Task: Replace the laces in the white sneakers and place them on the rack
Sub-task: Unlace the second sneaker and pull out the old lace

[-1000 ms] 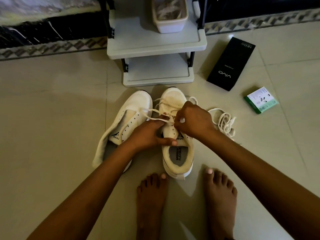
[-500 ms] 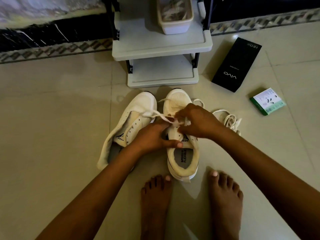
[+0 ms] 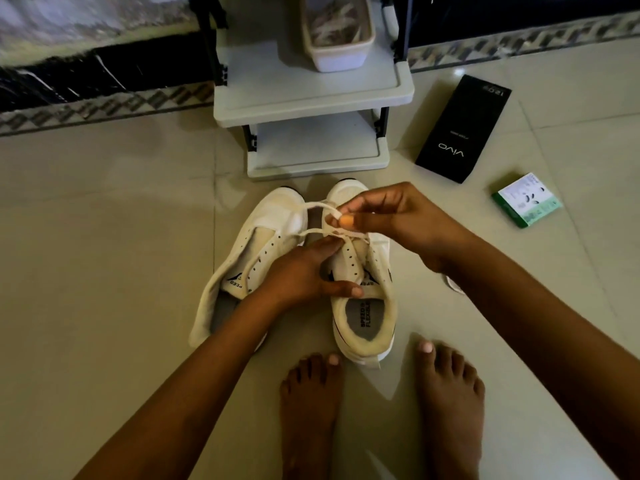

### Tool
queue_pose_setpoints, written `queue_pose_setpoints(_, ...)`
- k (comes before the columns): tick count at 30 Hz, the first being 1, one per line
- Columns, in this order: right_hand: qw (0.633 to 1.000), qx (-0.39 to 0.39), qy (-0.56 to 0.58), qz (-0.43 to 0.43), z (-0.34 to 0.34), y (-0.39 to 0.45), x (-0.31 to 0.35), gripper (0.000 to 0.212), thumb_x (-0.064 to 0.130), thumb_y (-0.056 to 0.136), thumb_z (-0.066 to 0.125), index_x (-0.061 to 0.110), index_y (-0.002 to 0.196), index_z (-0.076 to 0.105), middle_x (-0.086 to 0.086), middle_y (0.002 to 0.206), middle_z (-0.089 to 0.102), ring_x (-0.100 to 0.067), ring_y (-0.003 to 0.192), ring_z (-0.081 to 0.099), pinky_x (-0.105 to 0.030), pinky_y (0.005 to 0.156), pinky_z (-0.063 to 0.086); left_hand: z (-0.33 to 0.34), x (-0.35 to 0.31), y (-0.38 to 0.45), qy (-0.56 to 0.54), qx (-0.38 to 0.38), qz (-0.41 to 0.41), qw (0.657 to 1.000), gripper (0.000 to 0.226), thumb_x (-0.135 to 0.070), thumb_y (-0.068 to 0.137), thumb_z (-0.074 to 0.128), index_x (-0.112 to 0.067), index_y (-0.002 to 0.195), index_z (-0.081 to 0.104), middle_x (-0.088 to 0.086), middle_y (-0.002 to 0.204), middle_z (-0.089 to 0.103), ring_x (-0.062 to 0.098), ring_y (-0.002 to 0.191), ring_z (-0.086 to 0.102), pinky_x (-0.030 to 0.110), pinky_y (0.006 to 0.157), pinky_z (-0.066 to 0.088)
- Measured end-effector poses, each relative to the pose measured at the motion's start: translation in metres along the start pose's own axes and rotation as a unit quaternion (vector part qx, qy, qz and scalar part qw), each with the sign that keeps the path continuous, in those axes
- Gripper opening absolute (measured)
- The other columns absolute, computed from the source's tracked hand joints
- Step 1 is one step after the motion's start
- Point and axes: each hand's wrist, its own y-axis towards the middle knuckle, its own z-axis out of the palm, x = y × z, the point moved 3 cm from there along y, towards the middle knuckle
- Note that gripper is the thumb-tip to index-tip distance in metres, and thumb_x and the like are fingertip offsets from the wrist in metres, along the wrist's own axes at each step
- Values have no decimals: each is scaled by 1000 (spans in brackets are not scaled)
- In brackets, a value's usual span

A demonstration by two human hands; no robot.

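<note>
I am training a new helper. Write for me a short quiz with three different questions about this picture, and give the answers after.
1. True or false: the right hand pinches the flat white lace.
2. Which holds the right white sneaker by its tongue? A) left hand B) right hand
3. Fill in: the black rectangular box lies on the floor to the ___ of the grey plastic rack.

Key: 1 true; 2 A; 3 right.

Two white sneakers (image 3: 363, 299) side by side, lace (image 3: 313, 206) half-threaded, before grey rack (image 3: 311, 102)
</note>
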Motion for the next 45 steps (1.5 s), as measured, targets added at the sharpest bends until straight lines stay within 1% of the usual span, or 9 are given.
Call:
queue_pose_setpoints(3, 989, -46, -135, 35, 3, 10, -12, 19, 17, 84, 68, 22, 102, 69, 8, 98, 67, -6, 97, 61, -22, 80, 47, 0, -1, 0, -7, -6, 3, 1000, 89, -63, 65, 69, -32, 141, 36, -7, 146, 41, 14, 132, 40, 27, 104, 35)
queue_pose_setpoints(7, 832, -41, -544, 100, 3, 11, -40, 44, 39, 79, 67, 33, 123, 59, -3, 145, 37, -26, 137, 21, -40, 107, 23, 0, -3, -1, -19, -14, 2, 1000, 91, -72, 58, 62, -39, 139, 36, -9, 144, 44, 13, 129, 43, 37, 104, 41)
queue_pose_setpoints(13, 774, -68, -626, 72, 10, 21, -46, 33, 40, 83, 62, 24, 111, 67, -5, 145, 39, -28, 139, 18, -42, 110, 19, 0, -7, 0, 3, -12, 12, 1000, 93, -67, 63, 66, -35, 143, 32, -5, 146, 43, 17, 130, 43, 32, 103, 39)
queue_pose_setpoints(17, 854, -67, -516, 24, 0, 22, -38, 23, 26, 79, 67, 17, 100, 72, 0, 130, 55, -21, 130, 34, -36, 104, 33, -1, -7, -1, 15, -24, 18, 999, 93, -67, 62, 61, -33, 143, 33, -5, 145, 43, 16, 129, 44, 33, 102, 40)
queue_pose_setpoints(22, 999, -27, -13, -24, -4, 6, 13, 12, 6, 85, 62, 10, 93, 71, 7, 96, 69, -4, 89, 63, -19, 85, 51, -5, -10, 0, 46, -5, 8, 999, 91, -56, 73, 70, -27, 147, 26, -4, 154, 28, 16, 139, 28, 28, 108, 26)
queue_pose_setpoints(27, 982, -156, -94, -45, -5, 21, 16, 13, 14, 88, 62, 22, 97, 68, 4, 87, 67, 4, 72, 57, -11, 68, 45, -6, -16, -3, 50, 3, 6, 999, 88, -49, 78, 68, -25, 148, 23, -5, 154, 26, 15, 140, 27, 24, 106, 25)
queue_pose_setpoints(33, 961, -48, -232, 142, -16, 1, -44, 71, 20, 87, 65, 23, 146, 25, -4, 140, 46, -20, 126, 45, -27, 93, 41, -3, -8, 0, 69, 1, -17, 997, 95, -60, 73, 67, -26, 149, 22, -3, 156, 23, 19, 142, 24, 35, 114, 26)
queue_pose_setpoints(36, 917, 28, -375, 136, -10, -5, -52, 73, 34, 85, 65, 19, 146, 27, -3, 149, 31, -21, 130, 39, -33, 102, 39, -3, -12, 1, 78, 0, -20, 997, 92, -58, 75, 67, -23, 148, 24, -1, 155, 26, 20, 140, 28, 38, 112, 30)
queue_pose_setpoints(45, 819, -44, -566, 82, 2, 3, -42, 51, 49, 86, 51, 22, 129, 49, -4, 134, 42, -25, 114, 49, -34, 80, 42, -14, -9, -4, -22, 1, -7, 1000, 75, -39, 80, 70, -23, 144, 35, -3, 150, 37, 14, 136, 35, 31, 110, 31)
